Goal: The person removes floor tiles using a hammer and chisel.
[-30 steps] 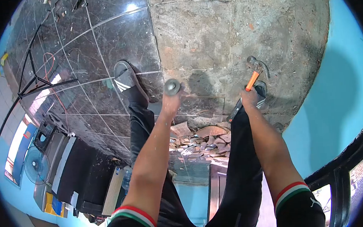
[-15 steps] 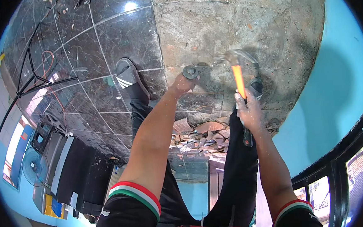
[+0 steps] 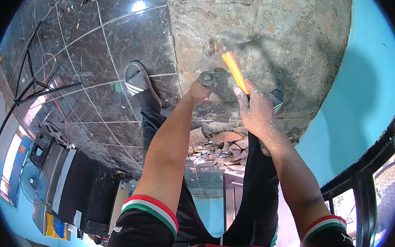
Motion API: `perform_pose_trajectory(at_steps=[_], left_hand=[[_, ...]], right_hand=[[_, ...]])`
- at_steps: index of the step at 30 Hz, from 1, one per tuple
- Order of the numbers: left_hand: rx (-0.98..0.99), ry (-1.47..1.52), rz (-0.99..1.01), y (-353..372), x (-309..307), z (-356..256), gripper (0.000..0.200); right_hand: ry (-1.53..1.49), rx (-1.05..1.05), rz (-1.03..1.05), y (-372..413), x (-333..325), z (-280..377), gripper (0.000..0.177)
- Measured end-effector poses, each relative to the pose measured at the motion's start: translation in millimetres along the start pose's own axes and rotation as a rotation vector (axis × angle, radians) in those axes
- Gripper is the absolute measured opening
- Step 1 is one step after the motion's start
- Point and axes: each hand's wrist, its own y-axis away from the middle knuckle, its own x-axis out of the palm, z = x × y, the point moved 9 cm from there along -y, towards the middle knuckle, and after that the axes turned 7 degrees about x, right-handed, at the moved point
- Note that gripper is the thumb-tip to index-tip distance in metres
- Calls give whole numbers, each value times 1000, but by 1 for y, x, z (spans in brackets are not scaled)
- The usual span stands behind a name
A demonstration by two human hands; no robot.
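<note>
My right hand [image 3: 257,113] is closed around the handle of a claw hammer [image 3: 234,71], orange near the head and black at the grip. The hammer's metal head is smeared by motion, up and to the right of my left hand. My left hand [image 3: 198,91] grips a chisel [image 3: 207,78], seen almost end-on, with a round grey top. Its lower part is hidden from this angle. Around the chisel lies bare, rough concrete [image 3: 218,22], bordered by dark floor tiles [image 3: 129,37].
Broken tile pieces [image 3: 222,151] are heaped between my legs. A sandalled foot [image 3: 138,82] stands on the tiles at left; another is partly hidden at right. A black metal stand [image 3: 34,81] and an orange cord are at far left, a blue wall [image 3: 346,114] at right.
The hammer and my right hand have moved left, and the hammer head has swung toward the chisel's side. My left hand stays in place with the chisel.
</note>
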Motion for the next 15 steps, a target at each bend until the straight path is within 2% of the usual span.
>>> perform_pose_trajectory(at_steps=[2,4,5,8,10,11,14,15], left_hand=[[-59,38,-27,3,-2,-2,27],[25,-39,-41,1,-1,6,27],[67,-77,-48,0,-1,12,27],[-47,-154,90,-3,9,41,30],[141,-97,21,2,10,10,32],[237,-67,-16,3,9,-8,32],[-130,-111,88,6,5,-11,34],[2,-207,44,0,6,3,35]], right_hand=[[-42,12,-69,1,-4,7,33],[-9,58,-118,-1,9,0,33],[61,66,-68,-4,25,-8,32],[210,60,67,-16,59,-29,32],[222,32,132,-21,61,-29,32],[173,14,107,-25,50,-23,32],[93,-18,16,-29,-8,19,31],[24,-95,-119,-22,-41,43,30]])
